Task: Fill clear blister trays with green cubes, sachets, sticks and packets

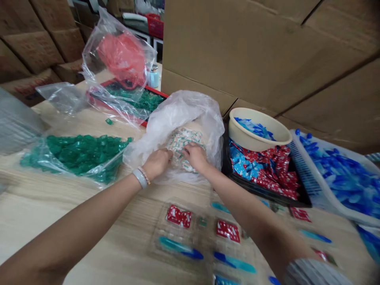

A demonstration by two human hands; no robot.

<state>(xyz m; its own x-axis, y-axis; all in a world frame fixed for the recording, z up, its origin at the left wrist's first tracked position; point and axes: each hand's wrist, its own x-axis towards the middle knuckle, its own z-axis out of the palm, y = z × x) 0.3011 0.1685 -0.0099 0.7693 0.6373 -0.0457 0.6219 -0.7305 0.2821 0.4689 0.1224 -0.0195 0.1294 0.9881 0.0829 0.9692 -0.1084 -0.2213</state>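
Note:
A whitish translucent plastic bag [185, 109] stands open in the middle of the table, filled with small white packets printed in green and orange [185, 138]. My left hand [158, 163] is at the bag's near left side, its fingers curled together; whatever they grip is hidden. My right hand [195, 156] reaches onto the packets from the right, fingertips bent inward among them. Nearer to me lie clear plastic trays [181, 225] with red patterned sachets [179, 216], small green pieces and blue-turquoise knife-shaped plastic pieces [181, 247]. Motion blurs some detail.
To the left lies a clear bag of green plastic pieces [86, 154]; behind it is a red-rimmed tray [157, 92]. On the right, a cream bowl [259, 138] rests over a black crate [267, 190] of sachets, beside a white basket [335, 198]. Cardboard boxes [252, 51] wall the back.

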